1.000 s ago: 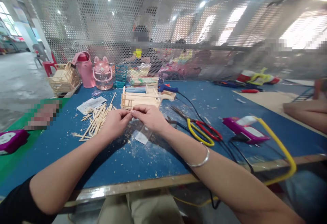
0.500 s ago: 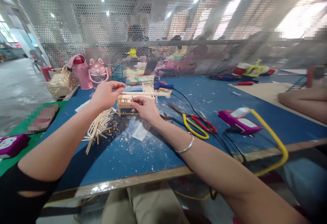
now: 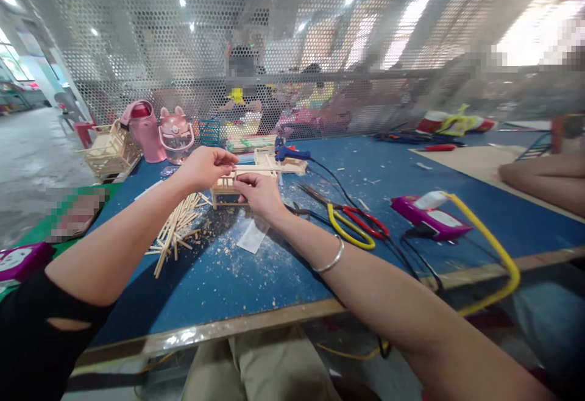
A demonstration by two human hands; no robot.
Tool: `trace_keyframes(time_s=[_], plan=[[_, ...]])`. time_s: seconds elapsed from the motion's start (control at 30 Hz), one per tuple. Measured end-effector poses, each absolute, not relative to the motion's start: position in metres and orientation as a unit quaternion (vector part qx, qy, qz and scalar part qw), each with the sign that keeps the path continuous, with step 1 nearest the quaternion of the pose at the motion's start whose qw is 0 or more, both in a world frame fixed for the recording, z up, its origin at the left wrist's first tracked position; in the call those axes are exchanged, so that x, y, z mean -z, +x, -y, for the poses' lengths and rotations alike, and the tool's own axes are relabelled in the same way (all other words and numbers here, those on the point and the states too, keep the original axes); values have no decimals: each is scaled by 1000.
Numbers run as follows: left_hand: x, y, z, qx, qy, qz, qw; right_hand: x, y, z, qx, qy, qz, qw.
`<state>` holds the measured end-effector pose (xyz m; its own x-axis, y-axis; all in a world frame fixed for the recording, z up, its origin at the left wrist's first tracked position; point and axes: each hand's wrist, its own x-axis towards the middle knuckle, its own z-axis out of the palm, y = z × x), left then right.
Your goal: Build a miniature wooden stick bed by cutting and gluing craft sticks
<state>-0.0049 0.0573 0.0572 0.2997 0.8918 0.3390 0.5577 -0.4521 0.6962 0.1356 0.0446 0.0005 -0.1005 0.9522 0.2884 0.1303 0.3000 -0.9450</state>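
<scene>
My left hand (image 3: 205, 168) is raised above the blue table (image 3: 256, 279) and pinches one end of a thin wooden stick (image 3: 256, 171). My right hand (image 3: 258, 194) is closed with its fingertips on the small wooden frame model (image 3: 223, 186), just under that stick. The stick lies across the top of the model. A loose pile of wooden sticks (image 3: 176, 230) lies to the left of both hands. A small clear plastic bag (image 3: 253, 236) and sawdust are below my right wrist.
Scissors with red and yellow handles (image 3: 354, 225) and a blue glue gun (image 3: 292, 153) with its black cord lie to the right. A purple device (image 3: 432, 218) with a yellow cable, pink bottles (image 3: 158, 130), a finished wooden model (image 3: 108, 151), a mesh screen and another person's arm (image 3: 543, 178) surround the area.
My left hand rose from the table centre and moved up to the wooden model with a stick. My right hand shifted forward onto the model. The camera tilted slightly.
</scene>
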Motion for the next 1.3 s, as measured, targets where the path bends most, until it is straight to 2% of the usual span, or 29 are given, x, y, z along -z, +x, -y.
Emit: trace_keyframes(time_s=[0.4, 0.83, 0.93, 1.13, 1.2, 1.3], plan=[[-58, -4, -59, -369, 762, -465, 260, 2, 135, -46, -406, -431, 614, 522], [-58, -4, -59, -356, 772, -471, 237, 3, 135, -48, -400, -432, 618, 521], [-56, -6, -60, -365, 762, -461, 271, 3, 135, -48, -398, -430, 619, 523], [-56, -6, -55, -425, 668, -448, 416, 4, 135, -48, -386, -434, 626, 520], [-57, -6, -54, -427, 664, -444, 425, 5, 134, -50, -386, -433, 628, 518], [-53, -10, -56, -451, 676, -456, 364, 7, 134, -52, -380, -430, 631, 522]])
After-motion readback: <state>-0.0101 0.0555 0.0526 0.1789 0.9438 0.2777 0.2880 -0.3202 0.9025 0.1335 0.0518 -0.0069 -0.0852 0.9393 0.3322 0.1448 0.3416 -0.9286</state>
